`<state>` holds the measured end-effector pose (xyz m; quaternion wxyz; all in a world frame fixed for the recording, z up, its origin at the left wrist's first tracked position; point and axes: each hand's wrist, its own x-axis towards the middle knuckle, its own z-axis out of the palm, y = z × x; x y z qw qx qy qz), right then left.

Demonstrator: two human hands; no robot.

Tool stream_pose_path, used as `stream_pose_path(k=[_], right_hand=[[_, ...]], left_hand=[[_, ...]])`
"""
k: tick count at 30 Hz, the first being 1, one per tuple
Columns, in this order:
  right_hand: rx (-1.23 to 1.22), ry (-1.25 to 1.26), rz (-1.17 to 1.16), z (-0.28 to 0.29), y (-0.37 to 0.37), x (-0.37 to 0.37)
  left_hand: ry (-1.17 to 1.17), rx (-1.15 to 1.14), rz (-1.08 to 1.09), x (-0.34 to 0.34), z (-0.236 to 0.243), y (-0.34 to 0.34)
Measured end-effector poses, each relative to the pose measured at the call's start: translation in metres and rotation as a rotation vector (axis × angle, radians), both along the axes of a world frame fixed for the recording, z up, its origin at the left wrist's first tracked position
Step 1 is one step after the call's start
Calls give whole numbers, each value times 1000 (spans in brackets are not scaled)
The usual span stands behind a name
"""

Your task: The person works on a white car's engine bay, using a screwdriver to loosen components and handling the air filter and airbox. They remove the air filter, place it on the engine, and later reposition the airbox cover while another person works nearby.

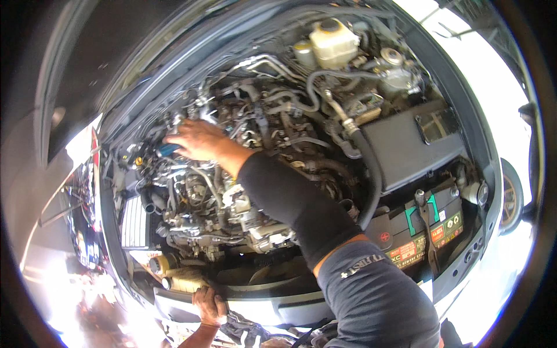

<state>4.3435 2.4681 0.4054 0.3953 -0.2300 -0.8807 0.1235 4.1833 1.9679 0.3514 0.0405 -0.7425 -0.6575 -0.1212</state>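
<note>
My right arm, in a black sleeve, reaches across the engine (255, 229) to its far left side. There my right hand (200, 139) is closed around a small blue object (167, 149); its kind cannot be made out, as the fingers cover much of it. Hoses, metal pipes and wiring surround this hand. At the front of the engine bay, my left hand (210, 305) has its fingers curled over the front panel's edge (252, 312), close to a pale plastic reservoir (185, 283).
A black battery (426, 223) with a metal hold-down bar stands at the near right. Behind it lie a black box cover (397, 151) and a thick black hose (366, 174). A whitish fluid tank (335, 45) sits at the far right. The raised hood (81, 75) looms at left.
</note>
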Motion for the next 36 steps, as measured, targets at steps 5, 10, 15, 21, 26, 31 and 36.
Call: stream_pose_path(k=[5,10,15,21,26,31,36], right_hand=[[98,-247,68,14,-48,-13],[-7,-328,435,41,-178,-30],[-319,-667,768,82,-319,6],[-355,-1070,1034,92,-429,35],[-560,-1030,892,54,-528,5],[-225,-563,753,-4,-587,-20],[-165,-385,584,-40,-619,-28]], left_hand=[[-94,45,65,24,22,16],[-66,28,70,20,23,8],[-64,28,-23,16,19,1],[-133,-20,143,19,30,3],[-151,50,156,22,38,1],[-210,75,151,19,37,-1],[-208,97,163,17,33,-3]])
